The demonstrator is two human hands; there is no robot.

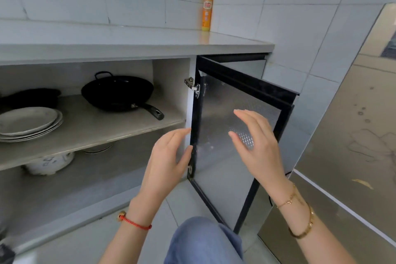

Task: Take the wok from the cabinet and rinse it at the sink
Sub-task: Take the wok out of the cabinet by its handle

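A black wok [117, 92] with a long handle and a small loop handle rests on the upper shelf [90, 133] of the open cabinet, its long handle pointing right and toward me. My left hand [169, 156] hovers below and right of the wok, fingers apart, near the hinge edge of the cabinet door [235, 135]. In front of the door's patterned panel floats my right hand [257, 146], also spread and holding nothing. The sink is out of view.
A stack of white plates [30, 122] and a dark pan [32, 97] sit left on the shelf; bowls [51, 163] stand below. An orange bottle [207, 10] stands on the countertop [137, 47]. My knee [203, 240] is under my hands.
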